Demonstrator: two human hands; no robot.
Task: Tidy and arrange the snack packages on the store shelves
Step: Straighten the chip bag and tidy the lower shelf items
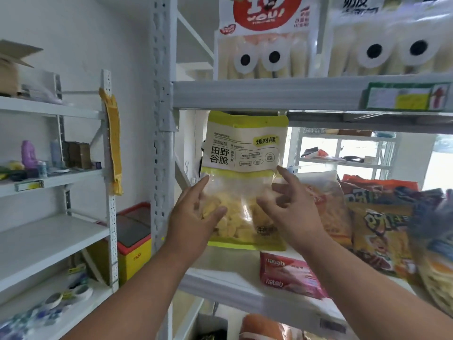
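1. While the yellow-green snack bag [245, 173] is standing upright at the left end of the middle shelf [240, 288], the left hand [193, 217] is bracing its left edge with straight, spread fingers and the right hand [291, 204] is reaching its right edge, fingers loosely apart — neither is clamping it.
2. Just right of the right hand, the orange snack bags [362, 217] are leaning in a crowded, tilted row.
3. Below the right wrist, a red wafer pack [289, 278] is lying flat near the shelf's front edge.
4. The likely risk: the tall bag is tipping forward once both hands are leaving — or the leaning row is pushing it over.
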